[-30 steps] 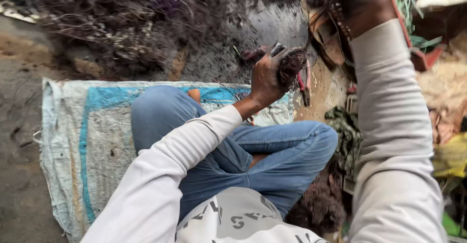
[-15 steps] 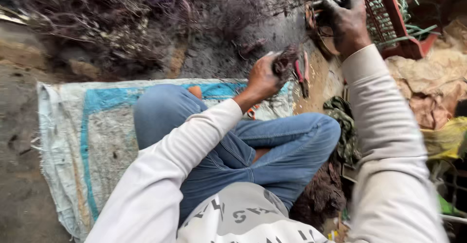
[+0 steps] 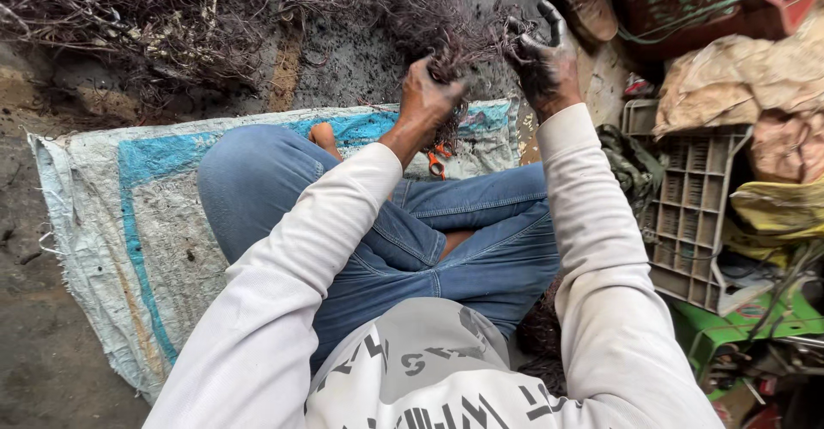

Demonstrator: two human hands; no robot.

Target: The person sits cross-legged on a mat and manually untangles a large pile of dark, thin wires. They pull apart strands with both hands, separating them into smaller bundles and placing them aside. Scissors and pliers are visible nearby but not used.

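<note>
Left hand (image 3: 427,103) fist-clamped on a dark, frizzy wire tangle (image 3: 455,30); blackened right hand (image 3: 542,64) half-open, fingers in its strands, above woven mat (image 3: 129,214) far edge.

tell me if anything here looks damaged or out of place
The woven blue-and-white sack mat is frayed along its edges. Both the left hand and right hand are blackened with soot from the tangled dark wire bundle.

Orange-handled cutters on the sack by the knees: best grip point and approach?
Take the orange-handled cutters by the orange handles, coming from above. They lie flat on the woven sack, handles exposed; the rest is hidden under the wire tangle held in the left hand.
</note>
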